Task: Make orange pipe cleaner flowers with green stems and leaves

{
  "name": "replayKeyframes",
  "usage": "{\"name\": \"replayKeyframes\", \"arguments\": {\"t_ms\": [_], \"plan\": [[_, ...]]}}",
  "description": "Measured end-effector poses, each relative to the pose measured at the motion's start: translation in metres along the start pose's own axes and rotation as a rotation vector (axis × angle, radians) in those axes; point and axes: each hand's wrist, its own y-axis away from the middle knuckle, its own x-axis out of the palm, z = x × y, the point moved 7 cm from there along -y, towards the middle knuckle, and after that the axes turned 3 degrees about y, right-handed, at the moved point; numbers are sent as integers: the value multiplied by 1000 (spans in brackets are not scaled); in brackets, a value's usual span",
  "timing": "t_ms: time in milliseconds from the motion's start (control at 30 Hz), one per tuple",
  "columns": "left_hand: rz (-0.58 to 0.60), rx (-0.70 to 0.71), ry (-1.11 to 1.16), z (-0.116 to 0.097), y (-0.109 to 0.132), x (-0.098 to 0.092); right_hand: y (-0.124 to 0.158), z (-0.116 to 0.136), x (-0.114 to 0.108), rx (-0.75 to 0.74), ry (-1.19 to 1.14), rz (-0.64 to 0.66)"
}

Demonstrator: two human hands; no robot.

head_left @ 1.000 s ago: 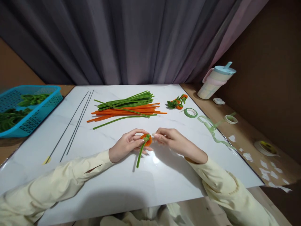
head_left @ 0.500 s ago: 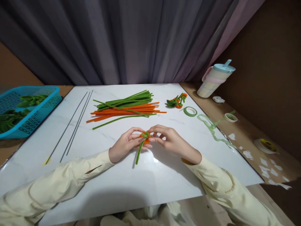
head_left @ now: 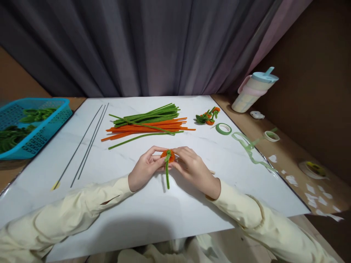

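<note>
A small orange pipe-cleaner flower (head_left: 169, 156) with a green stem (head_left: 167, 175) is held just above the white board (head_left: 153, 212). My left hand (head_left: 145, 168) pinches it from the left, fingers closed round the orange head. My right hand (head_left: 193, 168) grips the same flower from the right, fingertips pressed on the head. The stem hangs down toward me between both hands.
A pile of green and orange pipe cleaners (head_left: 148, 126) lies beyond my hands. Thin dark wires (head_left: 87, 144) lie at left beside a blue basket (head_left: 30, 126) of green pieces. Finished flowers (head_left: 207, 117), green tape rolls (head_left: 223, 128), loose tape (head_left: 249, 148) and a lidded cup (head_left: 253, 91) sit at right.
My right hand has closed in on the orange head and both hands now pinch it together. The stem has swung from slanting left to pointing straight toward me.
</note>
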Motion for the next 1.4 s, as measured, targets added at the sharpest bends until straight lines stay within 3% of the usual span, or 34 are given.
{"name": "replayKeyframes", "arguments": {"t_ms": [233, 700, 900, 1033, 1100, 1200, 1300, 1400], "plan": [[-30, 4, 27, -1, 0, -1, 3, 2, -4, -55, -22, -108], [71, -83, 69, 5, -1, 0, 2, -4, -1, -38, -193, -8], [99, -160, 204, 7, -5, 1, -1, -14, -1, 83, -194, 52], [99, -155, 112, 7, -6, 1, -2, -16, -3, 140, -246, 39], [85, -80, -9, 1, -5, 0, -3, -16, -8, 150, -266, 15], [43, 159, -288, -23, 0, -1, -6, -14, -20, 149, -287, -10], [58, 538, -658, -54, 14, 8, -8, -8, -32, 136, -358, -5], [203, 912, -952, -69, 36, 25, -6, 2, -41, 79, -475, -17]]}}
